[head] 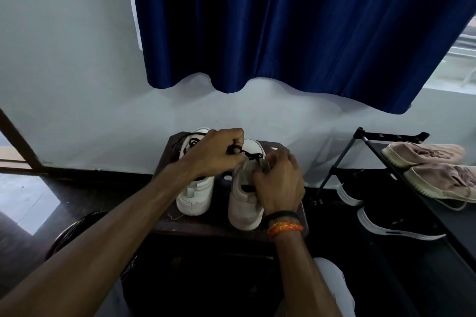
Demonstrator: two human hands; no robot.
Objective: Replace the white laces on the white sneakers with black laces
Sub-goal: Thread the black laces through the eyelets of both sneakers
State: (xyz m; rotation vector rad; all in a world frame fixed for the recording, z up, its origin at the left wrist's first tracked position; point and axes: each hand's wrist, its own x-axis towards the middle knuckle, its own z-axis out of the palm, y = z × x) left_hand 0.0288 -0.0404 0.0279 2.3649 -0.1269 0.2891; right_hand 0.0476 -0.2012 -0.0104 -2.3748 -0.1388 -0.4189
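Up close, both hands, left hand (216, 150) and right hand (279, 180), on black lace (251, 155).

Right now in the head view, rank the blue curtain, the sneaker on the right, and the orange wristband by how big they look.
1. blue curtain, by far the largest
2. sneaker on the right
3. orange wristband, the smallest

The gaps are too large for nearness to the camera to matter.

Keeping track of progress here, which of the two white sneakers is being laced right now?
The right-hand sneaker: both hands work the black lace over it; the other sneaker sits beside it.
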